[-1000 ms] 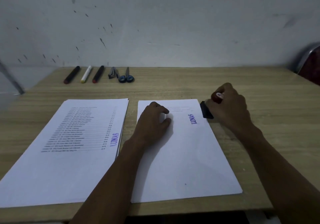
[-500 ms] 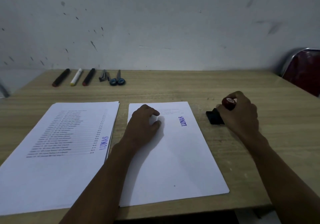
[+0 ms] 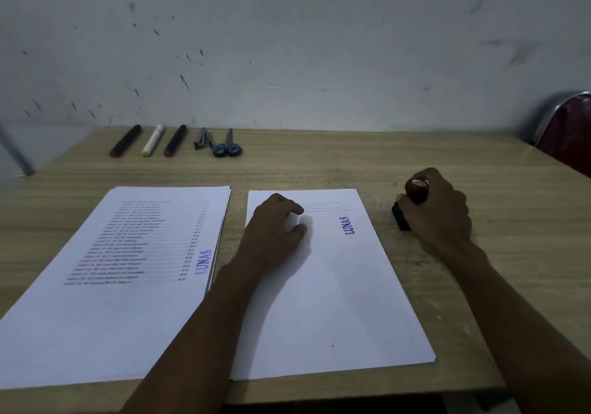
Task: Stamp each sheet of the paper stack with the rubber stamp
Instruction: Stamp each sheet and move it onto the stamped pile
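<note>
Two paper stacks lie side by side on the wooden table [image 3: 335, 164]. The left stack [image 3: 105, 317] shows printed lines and a purple LUNAS mark. The right stack [image 3: 335, 301] has a top sheet bearing a purple LUNAS stamp mark [image 3: 348, 224] near its upper right. My left hand [image 3: 275, 231] rests on the upper part of that sheet with its fingers loosely bent. My right hand [image 3: 438, 212] grips the rubber stamp [image 3: 412, 202] by its dark red knob. The stamp's black base sits on the table just right of the sheet.
Along the far edge lie three markers [image 3: 150, 141], a small grey tool [image 3: 200, 138] and blue-handled scissors [image 3: 227, 146]. A red chair with a metal frame [image 3: 566, 132] stands at the right. A wall rises right behind the table.
My right hand carried the stamp off the sheet's right edge and set it on the table to the right. My left hand stayed on the sheet.
</note>
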A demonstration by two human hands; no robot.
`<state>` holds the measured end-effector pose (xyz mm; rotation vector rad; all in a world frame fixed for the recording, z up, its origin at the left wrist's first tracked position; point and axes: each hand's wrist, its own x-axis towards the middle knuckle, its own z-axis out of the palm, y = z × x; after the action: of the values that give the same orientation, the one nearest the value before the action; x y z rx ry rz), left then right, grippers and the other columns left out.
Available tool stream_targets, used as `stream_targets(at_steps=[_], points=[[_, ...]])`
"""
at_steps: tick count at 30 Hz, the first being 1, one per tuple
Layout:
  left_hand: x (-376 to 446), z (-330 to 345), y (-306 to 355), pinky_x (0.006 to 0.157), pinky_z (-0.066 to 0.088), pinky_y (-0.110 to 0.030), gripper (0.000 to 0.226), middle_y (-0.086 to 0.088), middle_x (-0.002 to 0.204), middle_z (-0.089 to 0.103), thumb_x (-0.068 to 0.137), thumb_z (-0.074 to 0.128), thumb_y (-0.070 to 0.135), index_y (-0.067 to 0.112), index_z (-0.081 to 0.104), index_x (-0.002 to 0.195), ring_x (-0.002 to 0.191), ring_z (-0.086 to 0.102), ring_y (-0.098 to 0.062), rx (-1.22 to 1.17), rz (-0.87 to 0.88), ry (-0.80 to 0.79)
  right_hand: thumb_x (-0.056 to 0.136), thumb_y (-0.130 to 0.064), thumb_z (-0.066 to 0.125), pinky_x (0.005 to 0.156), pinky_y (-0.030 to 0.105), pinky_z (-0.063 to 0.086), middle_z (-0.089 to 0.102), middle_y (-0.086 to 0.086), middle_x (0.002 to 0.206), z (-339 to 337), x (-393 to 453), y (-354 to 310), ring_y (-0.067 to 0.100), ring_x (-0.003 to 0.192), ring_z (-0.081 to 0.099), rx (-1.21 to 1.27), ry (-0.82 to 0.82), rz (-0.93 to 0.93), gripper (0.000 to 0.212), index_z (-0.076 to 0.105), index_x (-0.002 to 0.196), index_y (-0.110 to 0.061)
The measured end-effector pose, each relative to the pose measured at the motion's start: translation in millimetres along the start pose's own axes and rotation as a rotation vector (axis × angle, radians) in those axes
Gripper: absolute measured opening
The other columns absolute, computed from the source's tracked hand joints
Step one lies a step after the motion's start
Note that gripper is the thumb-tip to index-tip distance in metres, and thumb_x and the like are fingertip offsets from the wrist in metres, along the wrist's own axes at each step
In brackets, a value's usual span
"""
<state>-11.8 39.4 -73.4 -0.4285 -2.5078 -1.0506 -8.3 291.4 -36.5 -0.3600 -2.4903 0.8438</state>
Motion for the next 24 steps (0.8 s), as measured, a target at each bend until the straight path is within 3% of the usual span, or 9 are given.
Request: stream_targets(at_steps=[3, 6, 9, 13, 17, 21, 24], points=[[-0.2, -0.2, -0.9, 0.090, 0.044, -0.036, 0.022, -0.006, 0.103, 0.063, 0.079, 0.069, 0.010, 0.009, 0.069, 0.101, 0.098, 0.059, -0.022, 0.002, -0.004, -0.003, 0.080, -0.030, 0.072, 0.072, 0.033, 0.039, 0.064, 0.009, 0.104, -1.1, -3.3, -0.8, 0.032, 0.093, 0.057, 0.015, -0.025, 0.014, 0.047, 0.047, 0.119, -0.030], [-0.6, -0.1, -1.5, 0.090, 0.045, -0.035, 0.021, -0.005, 0.103, 0.064, 0.079, 0.069, 0.011, 0.010, 0.069, 0.100, 0.097, 0.059, -0.022, -0.002, -0.008, -0.001, 0.076, -0.037, 0.078, 0.070, 0.035, 0.041, 0.058, 0.004, 0.086, -4.2, -15.3, -4.2, 0.035, 0.088, 0.059, -0.002, 0.054, 0.050, 0.070, 0.034, 0.128, -0.024], [-0.7, 0.2, -1.4, 0.089, 0.045, -0.034, 0.021, -0.005, 0.104, 0.064, 0.079, 0.069, 0.011, 0.010, 0.069, 0.100, 0.098, 0.059, -0.021, 0.007, -0.007, 0.000, 0.078, -0.036, 0.075, 0.064, 0.035, 0.039, 0.045, -0.008, 0.070, -5.9, -35.3, -8.5, 0.030, 0.072, 0.053, -0.032, 0.107, 0.049, 0.054, 0.035, 0.111, -0.020], [-1.5, 0.6, -1.0, 0.090, 0.044, -0.033, 0.021, -0.004, 0.104, 0.064, 0.080, 0.068, 0.011, 0.011, 0.069, 0.100, 0.099, 0.059, -0.021, 0.018, -0.018, -0.004, 0.079, -0.044, 0.070, 0.065, 0.033, 0.044, 0.060, -0.006, 0.084, -3.6, -71.4, -13.4, 0.023, 0.078, 0.058, -0.115, -0.057, 0.003, 0.029, 0.053, 0.092, -0.026], [-2.3, 1.7, 0.0, 0.088, 0.043, -0.031, 0.021, -0.005, 0.105, 0.063, 0.081, 0.066, 0.012, 0.009, 0.069, 0.101, 0.100, 0.058, -0.021, 0.049, -0.013, -0.023, 0.082, -0.056, 0.063, 0.065, 0.031, 0.045, 0.059, 0.001, 0.095, 6.3, -91.8, -16.4, 0.023, 0.093, 0.059, -0.294, -0.156, -0.112, 0.038, 0.060, 0.082, -0.019], [-3.1, 2.2, 0.4, 0.089, 0.042, -0.030, 0.022, -0.006, 0.105, 0.063, 0.081, 0.065, 0.011, 0.009, 0.069, 0.102, 0.100, 0.058, -0.021, 0.071, -0.015, -0.025, 0.079, -0.039, 0.077, 0.068, 0.029, 0.046, 0.063, -0.002, 0.098, 7.1, -94.7, -20.1, 0.019, 0.090, 0.061, -0.121, -0.070, -0.089, 0.030, 0.066, 0.099, -0.019], [-2.7, 2.2, 0.1, 0.088, 0.042, -0.030, 0.021, -0.007, 0.104, 0.064, 0.080, 0.065, 0.011, 0.009, 0.070, 0.100, 0.100, 0.059, -0.022, 0.080, -0.009, -0.021, 0.075, -0.023, 0.083, 0.066, 0.029, 0.051, 0.062, -0.012, 0.076, 4.6, -92.5, -23.7, 0.011, 0.072, 0.062, 0.014, -0.049, -0.011, 0.021, 0.065, 0.084, -0.024]])
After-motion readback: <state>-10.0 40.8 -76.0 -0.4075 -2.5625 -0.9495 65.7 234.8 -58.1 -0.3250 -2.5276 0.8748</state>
